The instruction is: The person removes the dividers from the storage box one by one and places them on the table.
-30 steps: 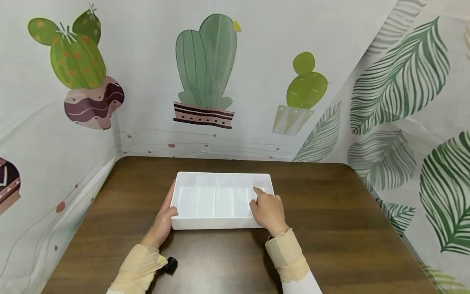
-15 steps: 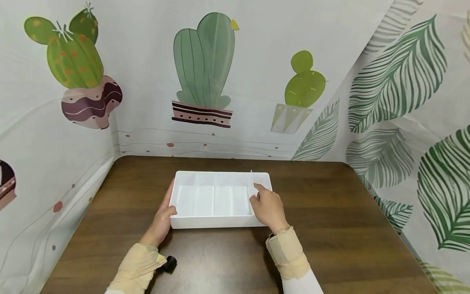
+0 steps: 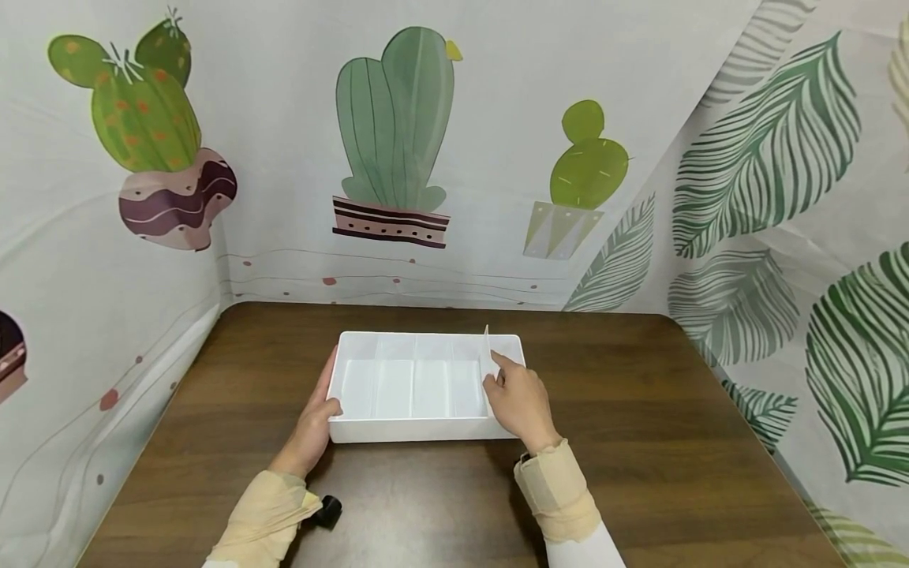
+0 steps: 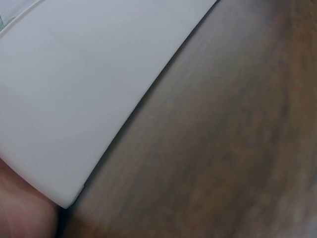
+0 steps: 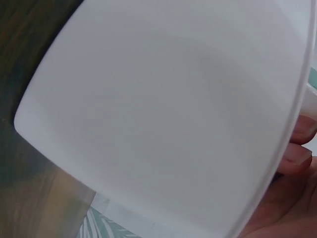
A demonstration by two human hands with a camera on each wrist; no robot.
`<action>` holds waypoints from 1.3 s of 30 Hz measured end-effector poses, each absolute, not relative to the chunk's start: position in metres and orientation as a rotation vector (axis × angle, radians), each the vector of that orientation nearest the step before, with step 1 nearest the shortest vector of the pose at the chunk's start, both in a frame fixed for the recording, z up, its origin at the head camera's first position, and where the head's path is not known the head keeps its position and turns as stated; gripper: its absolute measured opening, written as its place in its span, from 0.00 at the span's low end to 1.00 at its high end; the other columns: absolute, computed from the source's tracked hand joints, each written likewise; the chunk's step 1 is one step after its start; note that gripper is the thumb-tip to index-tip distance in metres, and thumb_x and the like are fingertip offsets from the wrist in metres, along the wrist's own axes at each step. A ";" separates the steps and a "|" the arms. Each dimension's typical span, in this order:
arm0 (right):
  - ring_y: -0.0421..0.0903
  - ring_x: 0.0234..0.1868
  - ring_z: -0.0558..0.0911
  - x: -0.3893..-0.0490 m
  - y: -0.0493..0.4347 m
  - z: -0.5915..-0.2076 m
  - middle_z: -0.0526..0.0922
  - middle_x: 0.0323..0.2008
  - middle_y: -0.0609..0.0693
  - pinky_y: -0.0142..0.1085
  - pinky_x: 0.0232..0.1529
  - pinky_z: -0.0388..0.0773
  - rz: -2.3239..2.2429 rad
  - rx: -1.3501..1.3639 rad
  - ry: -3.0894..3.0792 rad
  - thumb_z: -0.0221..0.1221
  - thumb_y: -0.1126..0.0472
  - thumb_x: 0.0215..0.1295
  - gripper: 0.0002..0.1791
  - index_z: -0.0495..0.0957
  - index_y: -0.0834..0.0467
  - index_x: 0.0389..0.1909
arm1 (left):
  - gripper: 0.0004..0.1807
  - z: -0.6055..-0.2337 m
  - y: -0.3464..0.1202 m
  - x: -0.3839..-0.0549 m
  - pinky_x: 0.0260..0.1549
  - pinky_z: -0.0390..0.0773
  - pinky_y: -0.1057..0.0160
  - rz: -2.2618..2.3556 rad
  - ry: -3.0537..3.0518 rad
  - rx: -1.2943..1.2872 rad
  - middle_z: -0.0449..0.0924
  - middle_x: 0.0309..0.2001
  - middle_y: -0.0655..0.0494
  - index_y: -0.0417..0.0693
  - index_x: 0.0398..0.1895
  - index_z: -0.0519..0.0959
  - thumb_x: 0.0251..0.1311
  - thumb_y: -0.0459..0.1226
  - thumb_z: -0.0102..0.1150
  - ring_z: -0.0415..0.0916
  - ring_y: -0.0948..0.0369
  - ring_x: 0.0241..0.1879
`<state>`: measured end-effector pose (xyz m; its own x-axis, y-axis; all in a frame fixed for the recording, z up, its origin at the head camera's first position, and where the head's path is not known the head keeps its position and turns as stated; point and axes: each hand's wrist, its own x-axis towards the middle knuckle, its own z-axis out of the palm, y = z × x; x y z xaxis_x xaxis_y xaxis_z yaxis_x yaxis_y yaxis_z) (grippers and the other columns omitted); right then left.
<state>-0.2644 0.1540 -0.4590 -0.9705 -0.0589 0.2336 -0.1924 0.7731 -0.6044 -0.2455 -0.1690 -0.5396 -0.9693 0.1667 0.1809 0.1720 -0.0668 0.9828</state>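
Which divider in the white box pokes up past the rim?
The rightmost divider, at the right hand: its far end rises above the white box; the others don't.

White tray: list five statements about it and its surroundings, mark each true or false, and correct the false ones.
1. The left grip holds the white tray at its left end. True.
2. The white tray is one undivided space. False: it is split into compartments.
3. A thin divider at the right grip sticks up above the far rim. True.
4. Cactus drawings show on the backdrop behind the table. True.
5. The table is white. False: it is brown.
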 end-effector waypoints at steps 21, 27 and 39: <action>0.38 0.13 0.61 -0.258 0.155 -0.446 0.69 0.12 0.42 0.35 0.17 0.61 1.044 0.154 -2.659 0.61 0.61 0.65 0.22 0.84 0.62 0.60 | 0.56 -0.540 -0.169 -0.246 0.63 0.51 0.82 -2.253 -2.145 -0.391 0.31 0.86 0.57 0.55 0.86 0.37 0.48 0.20 0.32 0.31 0.56 0.82; 0.38 0.13 0.62 -0.257 0.156 -0.442 0.69 0.12 0.42 0.36 0.18 0.62 1.026 0.139 -2.645 0.61 0.61 0.65 0.22 0.85 0.61 0.59 | 0.55 -0.539 -0.168 -0.244 0.64 0.53 0.77 -2.278 -2.138 -0.373 0.30 0.86 0.54 0.56 0.86 0.37 0.49 0.20 0.31 0.36 0.56 0.81; 0.38 0.14 0.62 -0.253 0.166 -0.426 0.68 0.12 0.43 0.35 0.20 0.60 1.112 0.122 -2.590 0.62 0.63 0.65 0.23 0.83 0.64 0.60 | 0.56 -0.539 -0.167 -0.245 0.63 0.52 0.80 -2.266 -2.132 -0.390 0.30 0.86 0.56 0.55 0.86 0.37 0.48 0.20 0.32 0.34 0.57 0.82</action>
<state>-0.2534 0.1665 -0.4258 -0.9455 0.0470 0.3223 -0.2014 0.6933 -0.6919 -0.2451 -0.1675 -0.5386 -0.9691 0.1645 0.1839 0.1735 -0.0755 0.9819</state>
